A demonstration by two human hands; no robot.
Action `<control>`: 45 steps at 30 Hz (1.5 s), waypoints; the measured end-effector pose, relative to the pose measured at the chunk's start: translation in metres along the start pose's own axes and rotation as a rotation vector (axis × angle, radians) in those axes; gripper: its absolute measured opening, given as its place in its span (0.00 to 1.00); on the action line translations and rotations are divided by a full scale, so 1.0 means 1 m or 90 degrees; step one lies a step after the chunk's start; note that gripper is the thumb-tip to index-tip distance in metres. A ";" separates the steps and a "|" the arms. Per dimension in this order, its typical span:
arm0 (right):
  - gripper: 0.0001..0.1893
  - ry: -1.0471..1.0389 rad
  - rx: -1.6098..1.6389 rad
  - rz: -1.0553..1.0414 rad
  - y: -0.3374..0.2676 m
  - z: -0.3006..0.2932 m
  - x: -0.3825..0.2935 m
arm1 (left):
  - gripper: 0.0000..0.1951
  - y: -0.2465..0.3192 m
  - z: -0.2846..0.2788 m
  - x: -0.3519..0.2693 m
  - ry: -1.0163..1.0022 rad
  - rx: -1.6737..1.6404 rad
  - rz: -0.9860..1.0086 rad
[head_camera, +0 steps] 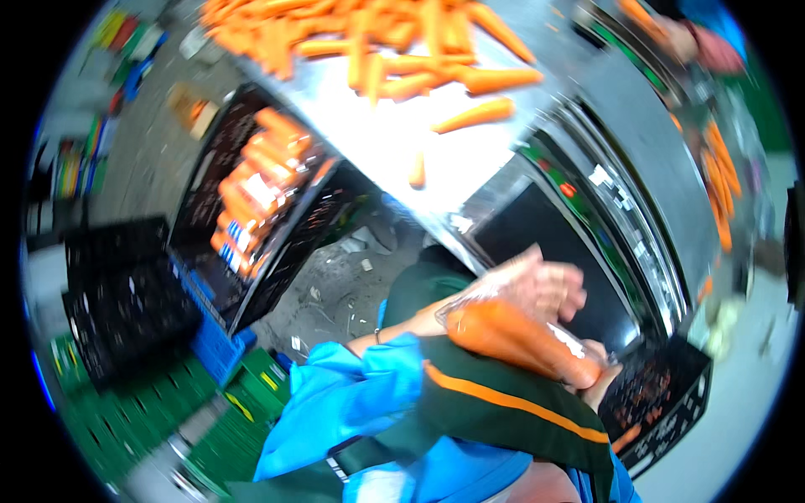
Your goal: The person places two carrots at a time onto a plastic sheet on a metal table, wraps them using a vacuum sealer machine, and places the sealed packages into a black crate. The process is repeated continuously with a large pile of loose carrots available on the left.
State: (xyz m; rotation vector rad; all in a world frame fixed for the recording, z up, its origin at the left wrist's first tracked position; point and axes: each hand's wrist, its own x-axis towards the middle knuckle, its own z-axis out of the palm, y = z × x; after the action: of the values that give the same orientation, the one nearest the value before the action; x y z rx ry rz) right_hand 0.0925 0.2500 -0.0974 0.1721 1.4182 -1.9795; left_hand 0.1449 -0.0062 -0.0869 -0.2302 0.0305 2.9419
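Observation:
A clear plastic bag of carrots (516,339) lies slantwise in front of my dark green apron. My right hand (597,371) grips its lower right end. Just beyond the bag is my left hand (550,286), blurred, with its thumb apart from the fingers and nothing seen in its grasp. The bag's loose film end lies by my left wrist; whether it touches the skin I cannot tell. Ahead stands a metal table (352,126) with a heap of loose carrots (377,38). One short carrot (417,170) lies by itself near the table's edge.
Left of the table, a black crate (201,182) holds bagged carrots (264,182). Green crates (138,402) stand lower left. A dark panel (553,245) in a metal frame is beyond my hands. Another black crate (666,409) sits at right. A co-worker's hand (676,41) is at upper right.

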 end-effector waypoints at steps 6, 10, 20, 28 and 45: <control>0.30 -0.139 -0.253 0.034 -0.036 0.167 0.106 | 0.48 0.106 0.048 -0.109 0.205 1.506 0.432; 0.31 -0.405 -0.417 0.119 0.007 0.292 0.143 | 0.40 0.138 0.008 -0.161 0.412 1.625 0.423; 0.12 -0.536 -0.550 0.267 0.092 0.312 0.127 | 0.52 0.271 -0.245 -0.440 1.593 0.695 0.167; 0.09 -0.218 -0.914 -0.352 0.027 0.249 0.138 | 0.45 0.301 -0.370 -0.436 1.466 0.681 0.053; 0.30 0.250 -1.170 -0.765 -0.194 0.030 0.297 | 0.17 0.255 -0.100 -0.192 0.846 1.395 0.879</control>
State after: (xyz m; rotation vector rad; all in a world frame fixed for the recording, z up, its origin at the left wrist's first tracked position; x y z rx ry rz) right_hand -0.2393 0.1227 -0.0749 -1.3935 3.3655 -0.3281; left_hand 0.2980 -0.2959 -0.1543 0.9681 -2.0788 -0.2930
